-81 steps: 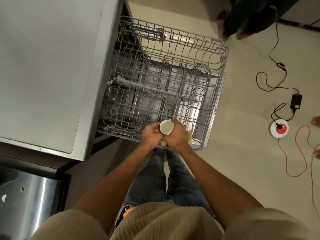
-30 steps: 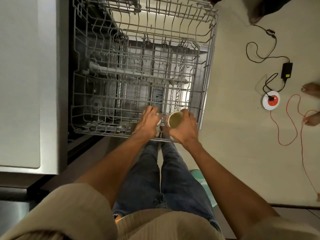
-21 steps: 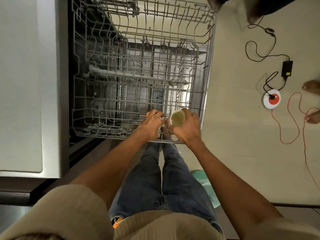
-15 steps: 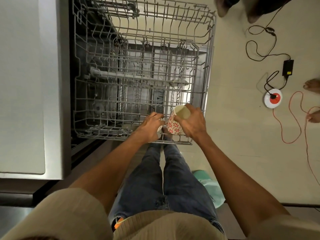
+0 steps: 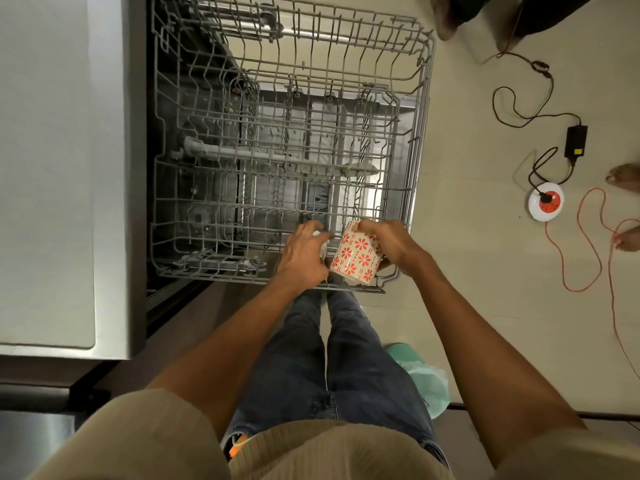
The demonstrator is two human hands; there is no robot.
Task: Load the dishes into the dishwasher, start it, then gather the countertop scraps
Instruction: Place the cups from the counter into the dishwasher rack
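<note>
While the right hand (image 5: 388,244) wraps its fingers over the far end of the red-flowered mug (image 5: 356,256), the mug lies tilted on its side above the near right corner of the upper rack (image 5: 420,98), mouth turned away and base toward the person. The left hand (image 5: 304,254) sits just beside the mug, fingers curled round something pale and small that is mostly hidden; it could be a second cup, but that cannot be told. The rack is drawn out over the open dishwasher, and apart from what the hands hold it looks bare of dishes, so loading is judged barely begun. To seat the mug well: finish the tip so the mouth faces down, lower it between the wire tines rather than onto them, and let go only once it rests steady. Keep it clear of the left hand's item, so the two do not knock. Risk: a glazed mug held by one end may slip as it turns. Further out, cables (image 5: 519,109), a black adapter (image 5: 575,142) and a round white socket (image 5: 545,201) lie on the floor, and a pale green bag (image 5: 427,382) sits by the person's leg.
</note>
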